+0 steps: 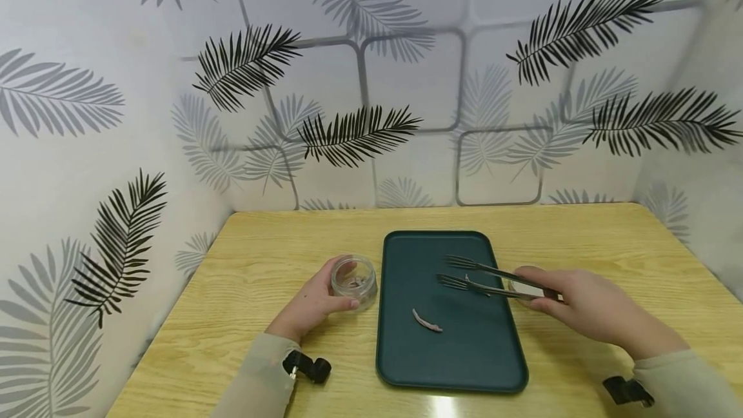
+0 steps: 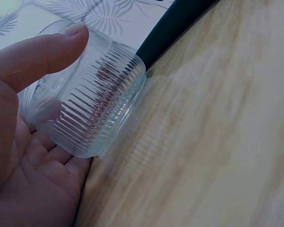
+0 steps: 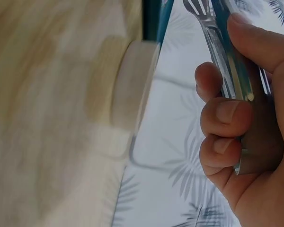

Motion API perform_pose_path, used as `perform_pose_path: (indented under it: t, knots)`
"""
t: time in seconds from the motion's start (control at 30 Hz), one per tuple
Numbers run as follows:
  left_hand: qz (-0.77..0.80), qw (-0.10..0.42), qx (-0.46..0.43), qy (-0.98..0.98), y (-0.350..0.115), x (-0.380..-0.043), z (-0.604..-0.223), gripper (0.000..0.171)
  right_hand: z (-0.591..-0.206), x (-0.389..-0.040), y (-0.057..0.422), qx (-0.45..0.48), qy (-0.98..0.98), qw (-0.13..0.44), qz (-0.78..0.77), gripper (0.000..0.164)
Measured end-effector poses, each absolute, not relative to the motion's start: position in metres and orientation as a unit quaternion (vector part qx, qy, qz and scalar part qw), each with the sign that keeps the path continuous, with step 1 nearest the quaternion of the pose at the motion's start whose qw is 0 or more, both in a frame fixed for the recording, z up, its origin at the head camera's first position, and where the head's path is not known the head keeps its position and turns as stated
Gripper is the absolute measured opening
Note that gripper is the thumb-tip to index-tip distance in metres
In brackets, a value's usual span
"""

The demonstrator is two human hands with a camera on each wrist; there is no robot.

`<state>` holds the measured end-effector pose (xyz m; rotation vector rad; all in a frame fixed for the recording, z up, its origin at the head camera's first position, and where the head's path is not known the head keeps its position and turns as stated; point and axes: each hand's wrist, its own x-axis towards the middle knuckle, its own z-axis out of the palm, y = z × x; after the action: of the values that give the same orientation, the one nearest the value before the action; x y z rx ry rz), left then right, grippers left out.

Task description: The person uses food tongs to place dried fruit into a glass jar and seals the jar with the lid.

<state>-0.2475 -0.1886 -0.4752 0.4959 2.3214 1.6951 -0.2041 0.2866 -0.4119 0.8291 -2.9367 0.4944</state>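
Note:
My left hand (image 1: 316,300) grips a clear glass jar (image 1: 367,300) beside the tray's left edge, thumb on the near side. Through the jar's ribbed wall (image 2: 92,97), a few small brownish-pink bits show inside. My right hand (image 1: 589,305) holds metal tongs (image 1: 504,291) with fork-shaped ends, the two arms spread apart over the tray. One thin, pale pinkish strip (image 1: 426,322) lies on the dark green tray (image 1: 453,360). A second strip is partly covered by the lower tong arm in the head view. In the right wrist view, fingers curl round the tongs (image 3: 220,59).
A round, pale lid-like disc (image 3: 132,87) with a wooden-looking side stands on the table near the tray's right edge, partly behind the tongs in the head view. The light wooden table (image 1: 290,237) meets leaf-patterned walls (image 1: 406,166) at its back and left.

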Motion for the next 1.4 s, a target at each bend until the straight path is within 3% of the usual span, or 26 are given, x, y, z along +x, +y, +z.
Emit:
perform_pose_path:
  t: [0.53, 1.4]
  knots:
    - [0.579, 0.114, 0.17, 0.789, -0.188, -0.248, -0.474, 0.084, -0.427, -0.203, 0.313, 0.216, -0.966, -0.028, 0.143, 0.052]
    - [0.583, 0.122, 0.16, 0.787, -0.187, -0.249, -0.476, 0.086, -0.429, -0.199, 0.311, 0.231, -0.963, 0.05, 0.133, 0.041]
